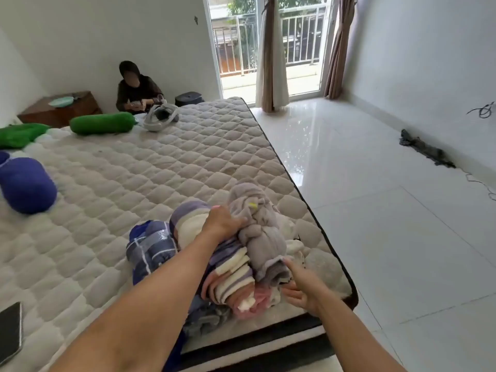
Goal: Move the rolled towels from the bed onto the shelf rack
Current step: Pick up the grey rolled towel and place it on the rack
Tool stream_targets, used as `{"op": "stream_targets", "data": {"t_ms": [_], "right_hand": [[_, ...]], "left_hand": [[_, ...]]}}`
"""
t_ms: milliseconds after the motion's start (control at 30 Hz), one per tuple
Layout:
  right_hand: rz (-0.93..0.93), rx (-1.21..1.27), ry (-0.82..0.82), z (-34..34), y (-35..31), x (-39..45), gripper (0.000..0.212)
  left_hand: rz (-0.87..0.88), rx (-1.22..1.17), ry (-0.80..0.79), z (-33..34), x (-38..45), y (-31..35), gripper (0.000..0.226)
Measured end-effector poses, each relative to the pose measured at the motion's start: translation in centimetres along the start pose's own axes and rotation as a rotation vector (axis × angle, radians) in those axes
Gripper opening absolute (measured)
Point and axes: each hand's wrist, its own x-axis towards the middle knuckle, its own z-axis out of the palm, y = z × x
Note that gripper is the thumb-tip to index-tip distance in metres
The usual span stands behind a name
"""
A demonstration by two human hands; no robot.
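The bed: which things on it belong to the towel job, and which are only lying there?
For the job:
grey rolled towel
striped rolled towel
blue checked rolled towel

Only lying there:
green bolster
blue bolster
headset
phone

A phone (10, 331) lies at eight o'clock, a blue bolster (26, 183) at nine, two green bolsters (103, 124) at ten. Near eleven, a headset (160, 116) lies before a seated person (137, 89). Curtains (272, 57) hang at twelve.
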Motion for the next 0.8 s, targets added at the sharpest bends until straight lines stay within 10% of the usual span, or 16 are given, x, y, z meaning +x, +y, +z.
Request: {"op": "stream_targets", "data": {"t_ms": [333,567,800], "right_hand": [[0.105,0.215,-0.216,1.0,-4.5,5.7,0.033],[0.105,0.154,-0.219,0.0,-4.1,6.8,0.032],[-0.211,0.303,0.025,-0.4,-6.5,6.0,0.044]], "left_hand": [[-0.354,-0.149,-0.120,2.3,8.2,2.4,0.091],[-0.446,-0.308,-0.127,2.5,9.2,1.7,0.067],[-0.455,-0.665,0.007,0.2,6.8,1.4,0.063]]}}
